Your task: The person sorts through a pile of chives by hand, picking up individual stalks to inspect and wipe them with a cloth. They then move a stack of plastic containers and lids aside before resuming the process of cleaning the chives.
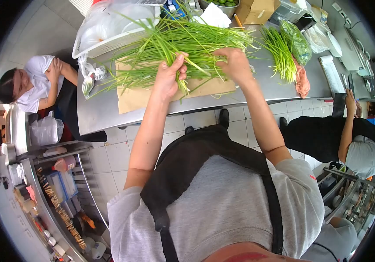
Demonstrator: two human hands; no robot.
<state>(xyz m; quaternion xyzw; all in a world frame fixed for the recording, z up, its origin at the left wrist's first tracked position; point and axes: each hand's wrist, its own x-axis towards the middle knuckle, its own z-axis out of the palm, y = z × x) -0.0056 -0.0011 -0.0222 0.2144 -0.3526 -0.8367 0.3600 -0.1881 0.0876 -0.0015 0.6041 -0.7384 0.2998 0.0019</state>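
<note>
Long green stalks (205,37) lie in a wide heap over brown paper (130,102) on the metal table (95,111). My left hand (170,76) is closed around a small bunch of stalks (163,46), whose pale ends stick out below the fingers. To its right, my right hand (234,65) is over the pale ends of the heap, thumb and index finger reaching left, close to the stalks. Whether its fingertips grip a stalk cannot be made out. A separate bunch of green stalks (280,52) lies farther right.
A white basket (108,46) with plastic stands at the back left. Right of the heap lie a bagged green bundle (295,41) and a pinkish cloth (301,81). One person (36,83) leans at the left; another (362,148) stands at the right.
</note>
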